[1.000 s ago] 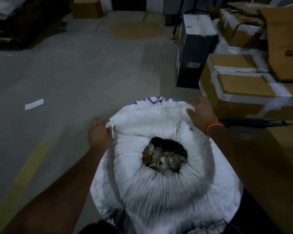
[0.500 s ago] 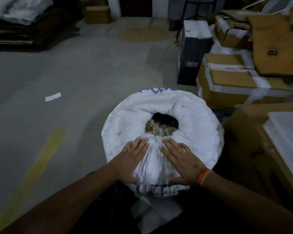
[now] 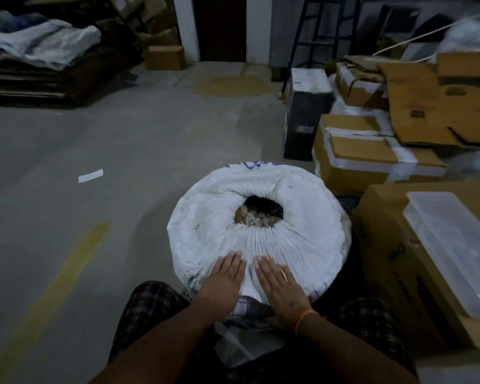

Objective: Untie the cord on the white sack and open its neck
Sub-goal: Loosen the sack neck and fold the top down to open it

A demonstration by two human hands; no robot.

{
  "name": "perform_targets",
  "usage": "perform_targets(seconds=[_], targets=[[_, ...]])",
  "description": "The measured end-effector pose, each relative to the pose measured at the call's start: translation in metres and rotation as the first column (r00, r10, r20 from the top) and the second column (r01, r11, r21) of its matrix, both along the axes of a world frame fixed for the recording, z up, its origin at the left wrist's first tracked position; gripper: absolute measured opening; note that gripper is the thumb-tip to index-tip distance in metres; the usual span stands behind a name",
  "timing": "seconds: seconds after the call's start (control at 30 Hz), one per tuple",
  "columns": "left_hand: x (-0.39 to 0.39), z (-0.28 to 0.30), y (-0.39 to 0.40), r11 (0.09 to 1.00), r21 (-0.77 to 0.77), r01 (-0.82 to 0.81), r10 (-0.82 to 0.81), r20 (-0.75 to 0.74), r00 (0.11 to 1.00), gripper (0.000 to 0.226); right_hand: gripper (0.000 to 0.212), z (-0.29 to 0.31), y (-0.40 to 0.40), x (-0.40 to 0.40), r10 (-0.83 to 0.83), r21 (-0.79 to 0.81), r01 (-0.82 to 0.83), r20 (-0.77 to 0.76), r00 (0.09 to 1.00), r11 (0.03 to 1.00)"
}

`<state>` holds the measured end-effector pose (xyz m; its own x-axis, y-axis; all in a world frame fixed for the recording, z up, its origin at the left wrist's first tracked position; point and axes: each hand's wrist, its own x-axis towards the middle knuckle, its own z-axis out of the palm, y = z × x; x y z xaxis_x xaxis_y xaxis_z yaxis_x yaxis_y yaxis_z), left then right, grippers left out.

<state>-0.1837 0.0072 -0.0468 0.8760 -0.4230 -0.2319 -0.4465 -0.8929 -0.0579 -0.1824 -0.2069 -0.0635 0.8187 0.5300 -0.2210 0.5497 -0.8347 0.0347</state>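
Note:
The white sack (image 3: pixel 311 234) stands upright on the floor in front of me, its neck rolled down into a thick pleated ring. The round opening (image 3: pixel 259 213) at the middle shows clear-wrapped contents inside. My left hand (image 3: pixel 225 278) lies flat, fingers together, on the near side of the rolled rim. My right hand (image 3: pixel 281 284), with an orange band at the wrist, lies flat beside it, a narrow strip of sack between them. Neither hand grips anything. No cord shows anywhere on the sack.
Taped cardboard boxes (image 3: pixel 363 151) and a black box (image 3: pixel 305 112) stack up right of the sack. A large carton with a clear plastic lid (image 3: pixel 455 245) stands at my near right. A paper slip (image 3: pixel 90 176) and a yellow line (image 3: pixel 67 267) mark the concrete floor left.
Both hands left the far rim, where they held the sack's edge, and came to its near side. Since half a second ago they slid a little nearer me along the rolled rim.

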Motion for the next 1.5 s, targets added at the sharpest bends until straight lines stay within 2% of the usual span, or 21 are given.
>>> perform_targets(seconds=[0.17,0.3,0.33,0.4,0.53,0.6,0.67,0.7,0.73,0.77,0.8,0.87,0.93,1.0,1.07,1.13,1.2,1.23,1.3,1.4,1.5], targets=[[-0.005,0.009,-0.001,0.993,-0.097,0.067,-0.065,0.028,0.997,0.079,0.058,0.002,-0.002,0.014,0.133,0.122,-0.144,0.09,0.987,0.982],[-0.008,-0.004,0.005,0.99,-0.058,0.132,-0.133,-0.011,0.991,0.069,0.061,-0.013,-0.022,0.018,0.23,0.055,-0.233,0.043,0.972,0.971],[-0.011,-0.009,0.005,0.989,-0.007,0.145,-0.145,-0.077,0.986,0.069,0.063,-0.019,-0.025,0.017,0.253,0.026,-0.253,-0.033,0.967,0.967],[-0.019,-0.011,0.001,0.988,0.032,0.151,-0.144,-0.162,0.976,0.069,0.061,-0.033,-0.029,0.012,0.278,-0.015,-0.279,-0.026,0.96,0.96],[-0.027,-0.015,-0.004,0.979,0.008,0.206,-0.201,-0.183,0.962,0.064,0.057,-0.035,-0.032,0.009,0.238,-0.03,-0.241,-0.085,0.968,0.97],[-0.03,-0.017,-0.003,0.978,0.016,0.206,-0.198,-0.211,0.957,0.062,0.055,-0.034,-0.027,0.005,0.341,-0.168,-0.346,-0.064,0.938,0.923],[-0.032,-0.017,-0.005,0.977,0.005,0.213,-0.205,-0.255,0.945,0.064,0.065,-0.035,-0.029,-0.007,0.382,-0.187,-0.41,-0.169,0.909,0.893],[-0.032,-0.016,-0.007,0.974,0.0,0.229,-0.22,-0.275,0.936,0.065,0.071,-0.041,-0.033,-0.007,0.365,-0.207,-0.395,-0.168,0.916,0.895],[-0.031,-0.015,-0.007,0.972,-0.001,0.237,-0.226,-0.303,0.926,0.065,0.068,-0.044,-0.035,-0.007,0.265,-0.219,-0.328,-0.273,0.925,0.919],[-0.029,-0.013,-0.007,0.972,-0.018,0.236,-0.229,-0.335,0.914,0.066,0.06,-0.042,-0.035,-0.009,0.243,-0.2,-0.3,-0.267,0.933,0.933],[-0.026,-0.012,-0.005,0.972,-0.056,0.227,-0.231,-0.369,0.9,0.068,0.052,-0.035,-0.035,-0.004,0.25,-0.115,-0.295,-0.299,0.921,0.948],[-0.013,0.003,0.001,0.962,-0.188,0.197,-0.262,-0.443,0.857,0.078,0.058,-0.006,-0.035,0.006,0.278,0.059,-0.276,-0.377,0.884,0.959],[0.011,0.028,0.006,0.916,-0.385,0.113,-0.288,-0.434,0.854,0.078,0.054,0.041,-0.038,0.026,0.194,0.32,-0.039,-0.467,0.863,0.947],[0.039,0.054,0.007,0.794,-0.606,0.049,-0.24,-0.239,0.941,0.057,0.04,0.087,-0.044,0.05,0.097,0.617,0.181,-0.389,0.916,0.766],[0.076,0.068,0.003,0.672,-0.74,-0.008,-0.053,-0.059,0.997,0.036,0.027,0.109,-0.053,0.086,-0.081,0.741,0.354,-0.379,0.922,0.571],[0.121,0.075,-0.002,0.5,-0.855,-0.135,0.179,-0.051,0.983,0.027,0.017,0.118,-0.062,0.131,-0.286,0.773,0.426,-0.324,0.902,0.47],[0.168,0.08,-0.006,0.311,-0.926,-0.213,0.326,-0.107,0.939,0.023,0.013,0.122,-0.072,0.173,-0.386,0.789,0.451,-0.296,0.874,0.416],[0.191,0.082,-0.006,0.275,-0.939,-0.209,0.376,-0.095,0.922,0.026,0.012,0.12,-0.078,0.191,-0.417,0.789,0.465,-0.295,0.86,0.401],[0.235,0.078,0.0,0.304,-0.935,-0.185,0.439,-0.035,0.898,0.033,0.011,0.114,-0.09,0.221,-0.465,0.765,0.493,-0.288,0.837,0.414],[0.288,0.062,0.014,0.42,-0.881,-0.218,0.448,-0.008,0.894,0.039,0.01,0.089,-0.108,0.26,-0.504,0.681,0.555,-0.305,0.808,0.477],[0.327,0.045,0.022,0.539,-0.792,-0.287,0.4,-0.059,0.915,0.032,0.04,0.038,-0.143,0.299,-0.53,0.532,0.65,-0.383,0.756,0.542]])
